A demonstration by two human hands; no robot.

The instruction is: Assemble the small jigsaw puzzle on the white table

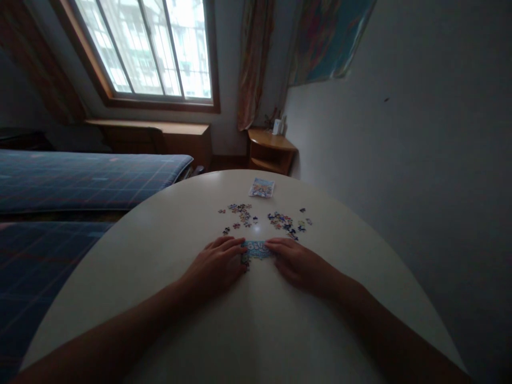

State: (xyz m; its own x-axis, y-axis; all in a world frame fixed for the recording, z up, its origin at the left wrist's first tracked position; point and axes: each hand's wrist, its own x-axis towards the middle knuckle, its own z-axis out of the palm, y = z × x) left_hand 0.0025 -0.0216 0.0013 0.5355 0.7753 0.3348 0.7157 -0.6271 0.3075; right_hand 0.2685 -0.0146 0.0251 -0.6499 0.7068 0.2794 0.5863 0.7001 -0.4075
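Joined puzzle strip (256,249) on the bench (160,256), between left hand (218,266) and right hand (298,264); each grip lies flat, fingers spread, fingertips touching one end, clasping nothing. Probably light, thin, apt to break apart if lifted: best slid by its ends. Loose pieces (242,213) just beyond

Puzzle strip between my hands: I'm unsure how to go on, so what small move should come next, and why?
Probably lift the right hand and reach for the loose pieces just beyond it. The blue strip lies flat, with both hands resting at its ends; neither hand seems to hold a piece, and the left hand can steady it.
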